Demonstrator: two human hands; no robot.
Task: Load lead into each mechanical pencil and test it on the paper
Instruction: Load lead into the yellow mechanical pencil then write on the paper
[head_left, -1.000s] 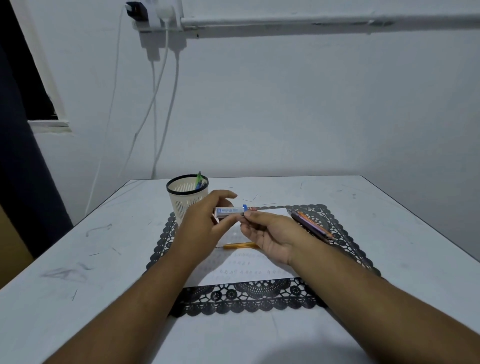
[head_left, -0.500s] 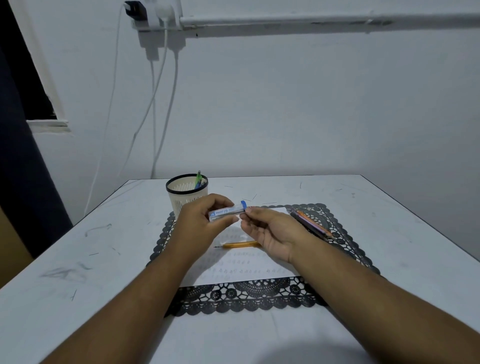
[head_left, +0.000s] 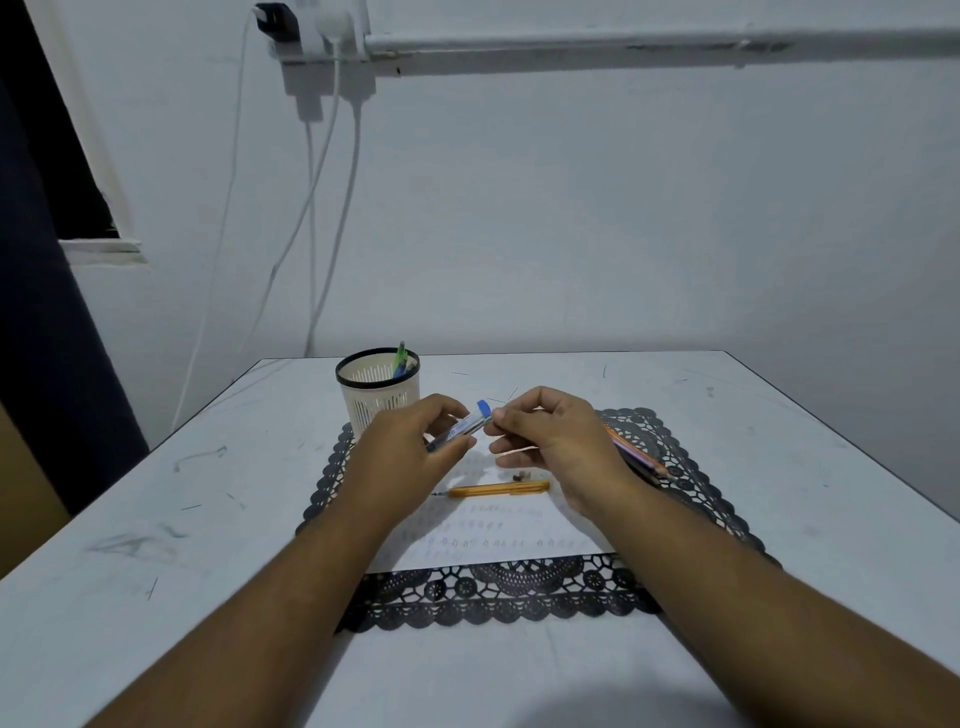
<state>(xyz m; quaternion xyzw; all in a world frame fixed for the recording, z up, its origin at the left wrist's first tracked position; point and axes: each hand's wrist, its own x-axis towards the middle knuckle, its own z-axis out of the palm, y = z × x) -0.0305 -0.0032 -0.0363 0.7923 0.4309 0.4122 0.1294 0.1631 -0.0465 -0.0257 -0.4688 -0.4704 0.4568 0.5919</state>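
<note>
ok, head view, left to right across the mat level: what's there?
Pen cup → left hand → lead tube it holds → right hand, fingertips at the tube's blue cap → pencils lying on the mat's right side.

Clear plastic lead tube with blue cap (head_left: 464, 424) looks glossy. Translucent orange plastic pencil (head_left: 498, 489) too. Black lace-pattern placemat (head_left: 498, 592) seems matt, white paper sheet (head_left: 498, 535) matt, scuffed white tabletop (head_left: 156, 519) smooth-ish, cream slotted plastic cup (head_left: 378, 397) upper centre.

White wall (head_left: 571, 208), scuffed white table (head_left: 156, 519), dark window (head_left: 47, 156) (perhaps curtained) left.
</note>
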